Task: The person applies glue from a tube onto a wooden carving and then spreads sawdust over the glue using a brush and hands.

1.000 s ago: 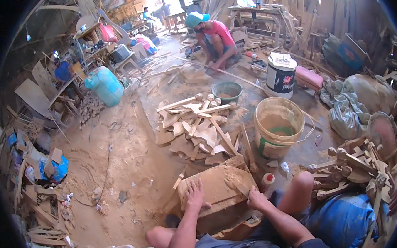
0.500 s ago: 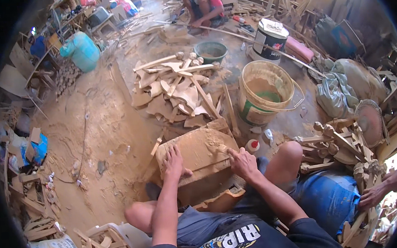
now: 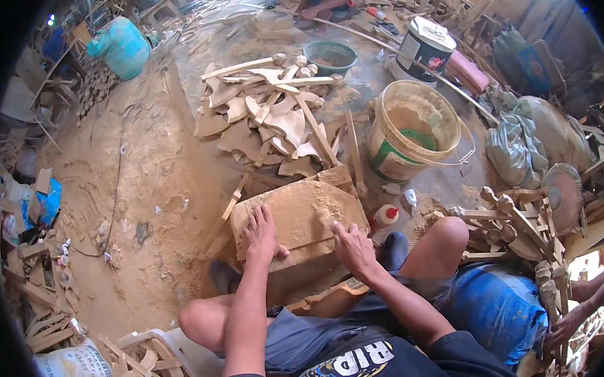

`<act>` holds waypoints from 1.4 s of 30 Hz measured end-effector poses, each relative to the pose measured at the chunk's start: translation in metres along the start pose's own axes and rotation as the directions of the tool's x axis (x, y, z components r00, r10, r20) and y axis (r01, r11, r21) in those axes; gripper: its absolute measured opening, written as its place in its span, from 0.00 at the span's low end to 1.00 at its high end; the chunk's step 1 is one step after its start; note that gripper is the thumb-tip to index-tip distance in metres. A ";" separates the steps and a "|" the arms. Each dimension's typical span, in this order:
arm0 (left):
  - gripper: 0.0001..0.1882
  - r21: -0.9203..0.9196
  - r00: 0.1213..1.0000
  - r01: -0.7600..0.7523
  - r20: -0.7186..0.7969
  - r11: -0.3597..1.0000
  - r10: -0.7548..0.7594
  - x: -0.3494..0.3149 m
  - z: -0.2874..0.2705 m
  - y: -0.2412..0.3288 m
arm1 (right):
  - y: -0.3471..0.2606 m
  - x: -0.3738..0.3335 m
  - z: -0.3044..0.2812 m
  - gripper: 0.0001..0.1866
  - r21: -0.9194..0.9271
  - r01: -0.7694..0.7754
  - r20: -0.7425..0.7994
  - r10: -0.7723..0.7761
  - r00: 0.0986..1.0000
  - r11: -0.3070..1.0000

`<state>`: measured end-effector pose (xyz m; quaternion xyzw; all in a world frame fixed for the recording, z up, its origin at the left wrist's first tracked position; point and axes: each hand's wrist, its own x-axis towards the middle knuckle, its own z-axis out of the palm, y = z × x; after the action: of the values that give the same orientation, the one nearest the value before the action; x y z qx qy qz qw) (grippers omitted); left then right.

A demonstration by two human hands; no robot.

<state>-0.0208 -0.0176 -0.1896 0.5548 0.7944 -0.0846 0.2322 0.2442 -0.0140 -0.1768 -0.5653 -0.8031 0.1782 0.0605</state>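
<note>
A dusty wooden board [image 3: 286, 213] with cut-off corners lies on a low support between my knees. My left hand [image 3: 260, 234] presses on its left part, palm down with fingers spread, holding nothing. On the right side of the board, my right hand [image 3: 355, 249] is closed with its fingertips near the near edge. Pale sawdust-like paste [image 3: 327, 211] lies just beyond these fingertips. What the right hand grips is too small and too much the same colour to make out. A curved wooden piece [image 3: 329, 299] lies below the board, close to my lap.
Beyond the board is a heap of cut wooden pieces [image 3: 270, 121]. To its right stand a dirty bucket [image 3: 416, 130], a green basin [image 3: 330, 57] and a red-capped bottle [image 3: 386, 215]. Carved sticks [image 3: 518, 220] and a blue sack [image 3: 499, 308] lie right; another person's hand [image 3: 566, 328] is beside them.
My right hand has slid left and slightly toward me along the board. The left hand stays on the board. The whole view has shifted a little.
</note>
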 end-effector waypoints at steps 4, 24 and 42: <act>0.86 0.009 1.000 -0.003 -0.002 1.000 0.003 -0.002 0.003 -0.004 | -0.007 0.022 -0.003 0.21 0.032 0.016 -0.066 -0.014 0.998 0.999; 0.84 0.026 1.000 -0.024 0.004 0.999 0.024 -0.005 -0.011 0.012 | 0.003 0.031 0.000 0.27 -0.143 0.005 -0.008 -0.006 1.000 0.990; 0.85 0.028 1.000 -0.026 0.014 0.999 0.026 0.004 -0.004 0.015 | 0.050 0.051 0.042 0.18 0.751 -0.404 0.252 0.338 0.907 0.522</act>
<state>-0.0097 -0.0068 -0.1859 0.5679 0.7842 -0.0966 0.2306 0.2582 0.0390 -0.2387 -0.6305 -0.5035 0.5425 0.2338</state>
